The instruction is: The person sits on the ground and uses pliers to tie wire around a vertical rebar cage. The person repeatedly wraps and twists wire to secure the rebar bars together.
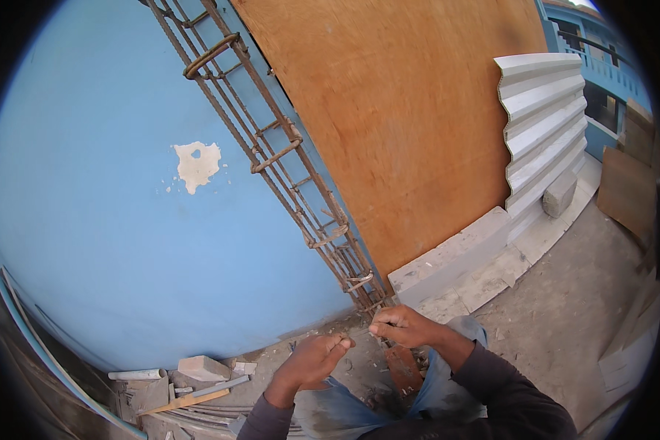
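Observation:
A rebar column cage of ribbed steel bars and tied stirrups stands against a blue wall. Near its foot, my left hand has its fingers curled, with thumb and forefinger pinched together; whether something thin is between them is unclear. My right hand is to its right, just in front of the cage's base, its fingers curled too. Faint thin lines, perhaps wire, show between the two hands. Below the right hand a reddish brick or block lies on the ground between my knees.
A plywood sheet stands behind a concrete ledge. White corrugated sheet leans at the right, a block against it. Lower left are a white pipe, a block, wood strips and rubble.

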The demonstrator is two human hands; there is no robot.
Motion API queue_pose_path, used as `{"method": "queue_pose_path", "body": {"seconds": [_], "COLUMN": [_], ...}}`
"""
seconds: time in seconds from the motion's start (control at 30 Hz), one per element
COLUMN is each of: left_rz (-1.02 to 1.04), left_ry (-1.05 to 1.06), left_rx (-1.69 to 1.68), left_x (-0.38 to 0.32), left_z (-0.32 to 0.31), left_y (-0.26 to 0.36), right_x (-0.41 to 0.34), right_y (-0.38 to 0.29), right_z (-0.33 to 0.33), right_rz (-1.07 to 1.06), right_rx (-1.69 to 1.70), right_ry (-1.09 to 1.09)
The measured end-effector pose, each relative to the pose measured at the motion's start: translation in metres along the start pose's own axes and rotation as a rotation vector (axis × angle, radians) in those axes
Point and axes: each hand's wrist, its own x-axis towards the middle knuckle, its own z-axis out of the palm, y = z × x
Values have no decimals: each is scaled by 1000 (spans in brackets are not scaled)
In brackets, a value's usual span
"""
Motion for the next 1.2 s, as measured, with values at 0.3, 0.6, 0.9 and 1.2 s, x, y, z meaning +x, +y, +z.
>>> {"method": "queue_pose_path", "body": {"seconds": [0.3,0.6,0.9,1.2], "left_rz": [-13,-198,222,438], "left_ry": [71,-123,814,1208], "left_rx": [-396,-1115,-1657,-1707], "left_x": [24,27,40,-73], "left_z": [26,64,32,-57], "left_y": [3,3,24,-105], "right_x": [-2,1,7,-26], "right_y": [1,8,7,1], "right_z": [7,1,107,104], "right_rz": [137,89,-47,-71], "right_rx": [288,370,312,7], "right_ry": [-34,5,174,-110]}}
